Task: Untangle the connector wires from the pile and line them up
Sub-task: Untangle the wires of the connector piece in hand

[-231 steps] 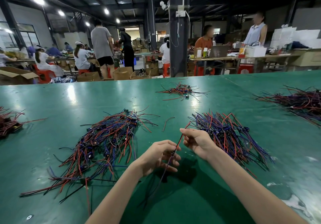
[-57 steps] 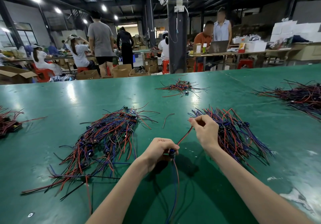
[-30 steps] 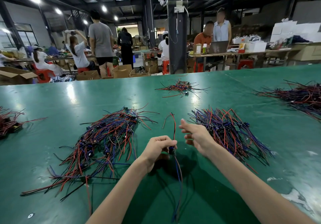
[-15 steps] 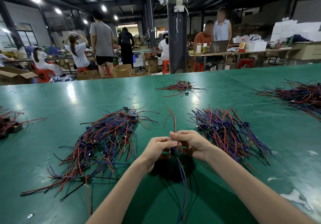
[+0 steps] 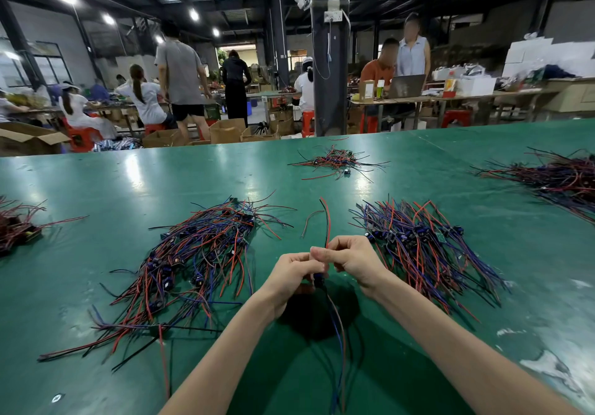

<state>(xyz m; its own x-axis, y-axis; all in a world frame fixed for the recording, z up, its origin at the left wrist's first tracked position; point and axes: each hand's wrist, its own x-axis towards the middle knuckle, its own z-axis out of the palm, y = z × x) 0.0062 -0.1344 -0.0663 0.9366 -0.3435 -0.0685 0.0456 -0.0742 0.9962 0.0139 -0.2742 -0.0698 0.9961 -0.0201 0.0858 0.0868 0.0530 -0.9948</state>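
- Where both hands meet at the frame's centre, a connector wire (image 5: 327,223) is held above the green table (image 5: 128,189), its red lead rising and its blue and red leads hanging toward the lower edge.
- Left hand (image 5: 289,274) curls its fingers round the dark connector (image 5: 318,280).
- Right hand (image 5: 352,260) pinches the red lead just above.
- Tangled pile (image 5: 199,260) lies left of centre; aligned bundle (image 5: 425,247) lies right of centre.

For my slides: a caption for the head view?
Left hand and right hand grip one connector wire over the green table between left pile and right pile.
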